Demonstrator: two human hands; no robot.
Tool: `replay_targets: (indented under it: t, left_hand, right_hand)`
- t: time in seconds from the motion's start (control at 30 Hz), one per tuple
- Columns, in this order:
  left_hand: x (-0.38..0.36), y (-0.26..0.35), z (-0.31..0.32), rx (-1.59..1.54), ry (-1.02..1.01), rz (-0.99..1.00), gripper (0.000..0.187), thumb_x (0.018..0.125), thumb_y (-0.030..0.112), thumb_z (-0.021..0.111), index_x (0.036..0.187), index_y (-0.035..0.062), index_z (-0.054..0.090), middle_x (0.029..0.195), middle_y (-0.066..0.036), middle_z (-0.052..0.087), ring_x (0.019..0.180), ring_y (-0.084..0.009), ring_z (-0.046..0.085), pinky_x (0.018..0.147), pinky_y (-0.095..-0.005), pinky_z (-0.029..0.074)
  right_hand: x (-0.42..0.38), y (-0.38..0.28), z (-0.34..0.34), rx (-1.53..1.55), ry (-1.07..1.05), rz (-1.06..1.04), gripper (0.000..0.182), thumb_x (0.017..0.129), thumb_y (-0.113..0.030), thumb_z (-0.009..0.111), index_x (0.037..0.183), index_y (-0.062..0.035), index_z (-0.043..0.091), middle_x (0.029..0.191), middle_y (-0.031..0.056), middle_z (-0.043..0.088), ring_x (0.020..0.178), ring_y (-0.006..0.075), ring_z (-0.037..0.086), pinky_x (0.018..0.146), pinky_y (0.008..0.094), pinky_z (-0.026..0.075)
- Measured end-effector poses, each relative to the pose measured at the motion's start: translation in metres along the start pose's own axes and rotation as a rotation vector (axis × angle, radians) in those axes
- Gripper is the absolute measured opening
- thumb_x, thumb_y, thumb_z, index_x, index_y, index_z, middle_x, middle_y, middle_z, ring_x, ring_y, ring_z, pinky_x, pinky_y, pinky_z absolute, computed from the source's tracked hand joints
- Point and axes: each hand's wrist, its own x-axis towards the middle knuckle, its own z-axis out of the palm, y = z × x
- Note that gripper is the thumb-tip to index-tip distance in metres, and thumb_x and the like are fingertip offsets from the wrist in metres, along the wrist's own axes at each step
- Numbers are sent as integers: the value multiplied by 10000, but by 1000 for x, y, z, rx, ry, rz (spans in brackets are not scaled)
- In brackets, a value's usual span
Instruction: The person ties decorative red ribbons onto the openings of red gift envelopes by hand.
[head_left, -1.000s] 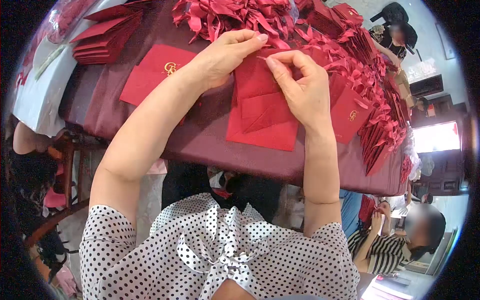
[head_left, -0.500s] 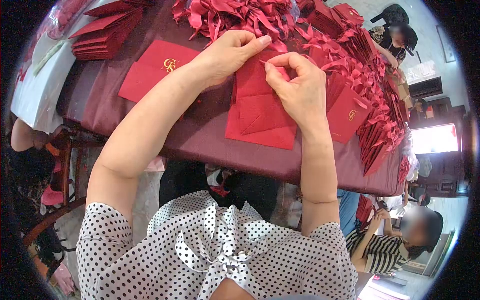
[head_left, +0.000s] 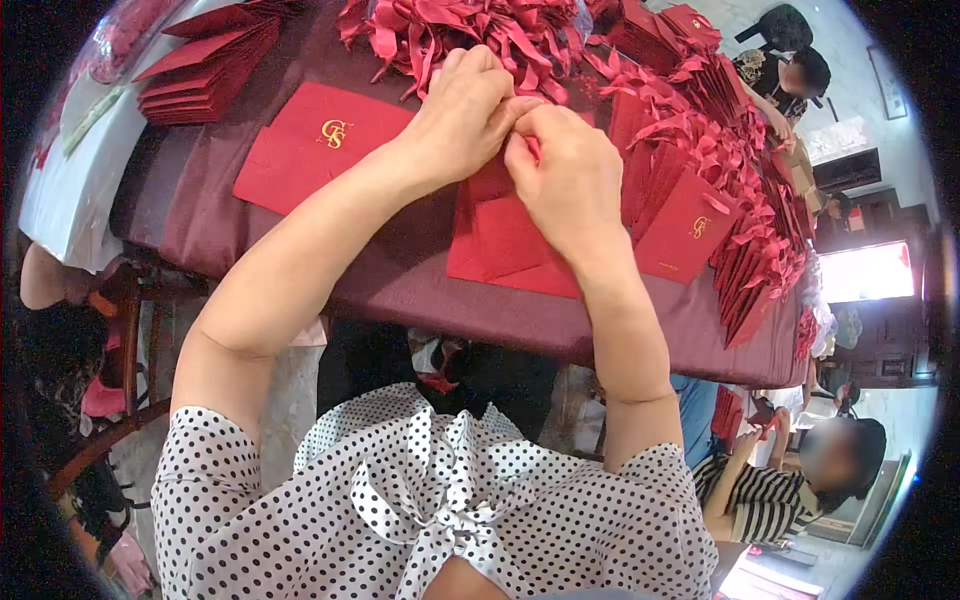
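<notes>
My left hand [head_left: 465, 115] and my right hand [head_left: 570, 170] meet over the top end of a red paper bag [head_left: 510, 235] lying flat, folded base toward me. Both hands are closed, fingertips pinched close together. A bit of red ribbon [head_left: 533, 148] shows between the fingers of my right hand. What the left fingertips grip is hidden behind the hand. Beside my left wrist lies another red bag [head_left: 290, 160] with a gold monogram. On the right, near my right hand, is a red bag with gold print [head_left: 688, 228].
Loose red ribbons [head_left: 480, 35] are heaped at the back. Bags with tied ribbons [head_left: 745, 250] line the table's right side, and folded bags [head_left: 205, 75] stand at back left. A person in a striped top [head_left: 765, 490] sits at right; another person [head_left: 785, 75] is farther off.
My hands have come together over the bag's top: the right moved left and slightly up, the left turned knuckles-up. The ribbon end between them is now mostly covered.
</notes>
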Motion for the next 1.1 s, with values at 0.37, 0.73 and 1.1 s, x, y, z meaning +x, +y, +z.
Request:
replay_targets:
  t: [0.37,0.73,1.1]
  left_hand:
    - [13,1,-31,-669,-459,-362,313,939,245,498,774,-10,573,711,34,523,707,-59,454,642,-255,386]
    - [18,-15,-48,-521,-892,134,140,771,128,612,769,-2,557,858,-61,501,920,-225,433,864,-351,345]
    - [27,-31,-80,-272,-287,114,103,810,69,595,830,-19,544,855,-67,528,869,-204,507,810,-302,402]
  right_hand:
    - [-1,12,-18,630,-159,232,209,781,-90,664,952,-12,573,909,120,571,780,239,585,682,310,487]
    - [-1,6,-31,431,-141,-96,198,753,-95,683,902,-24,572,847,129,547,738,286,581,640,346,475]
    - [-3,0,-71,301,-244,-118,258,727,-224,738,678,-49,556,645,79,510,541,239,544,479,319,430]
